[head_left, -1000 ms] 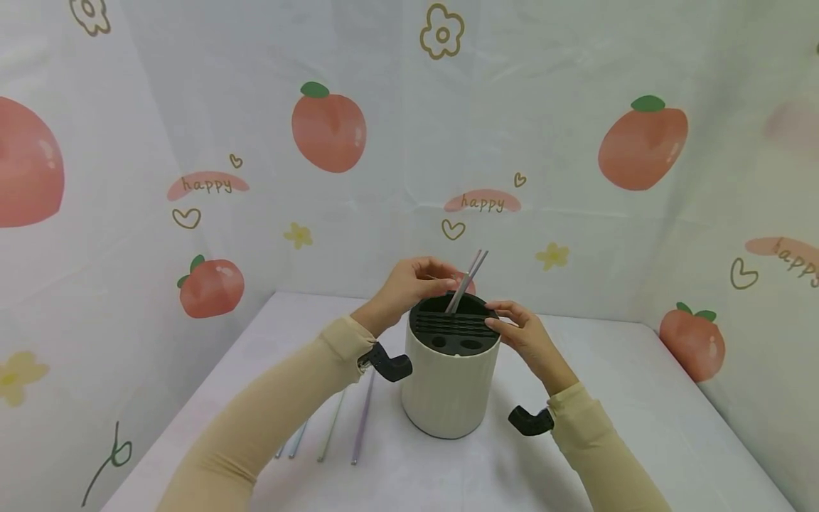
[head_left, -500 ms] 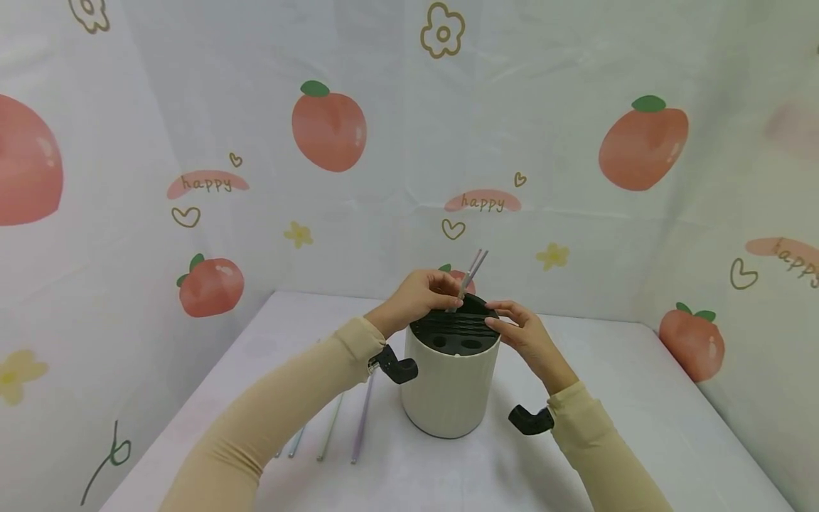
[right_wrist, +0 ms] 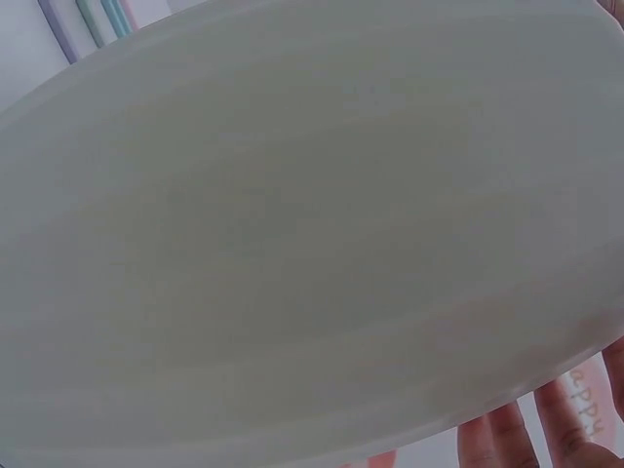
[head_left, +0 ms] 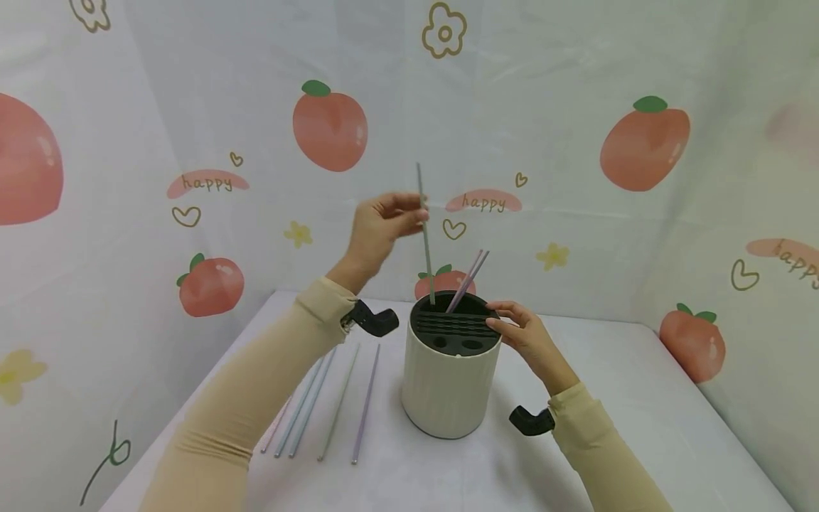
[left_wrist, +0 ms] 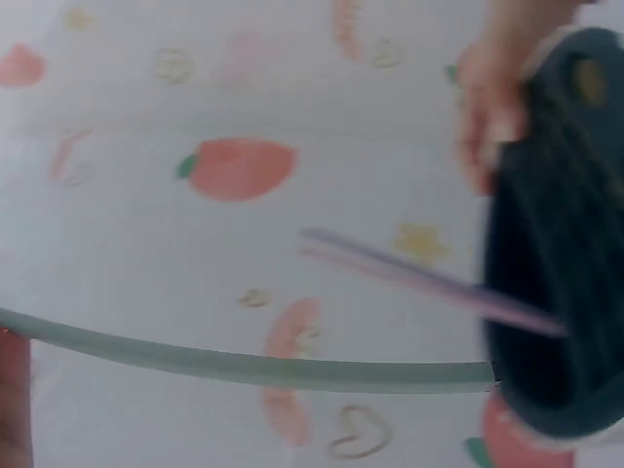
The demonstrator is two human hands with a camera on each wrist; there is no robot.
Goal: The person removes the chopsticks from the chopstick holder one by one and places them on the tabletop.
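A cream ribbed holder (head_left: 451,387) with a black slotted insert (head_left: 456,328) stands mid-table. My left hand (head_left: 417,213) is raised above it and pinches a grey-green stick (head_left: 426,245) held almost upright, its lower tip at the insert's rear opening. Two purple sticks (head_left: 470,277) lean in that same opening. My right hand (head_left: 498,317) rests its fingers on the holder's right rim. In the left wrist view the grey-green stick (left_wrist: 244,366) runs across to the insert (left_wrist: 556,273). The holder's wall (right_wrist: 312,234) fills the right wrist view, with fingertips (right_wrist: 507,444) beyond it.
Several pastel sticks (head_left: 320,405) lie side by side on the white table (head_left: 608,398) left of the holder. Cloth walls printed with peaches (head_left: 329,128) close in the back and both sides.
My left hand has risen from the holder's rim up and left, drawing the grey-green stick nearly out of the insert. More of the sticks on the table now show. The right hand stayed put.
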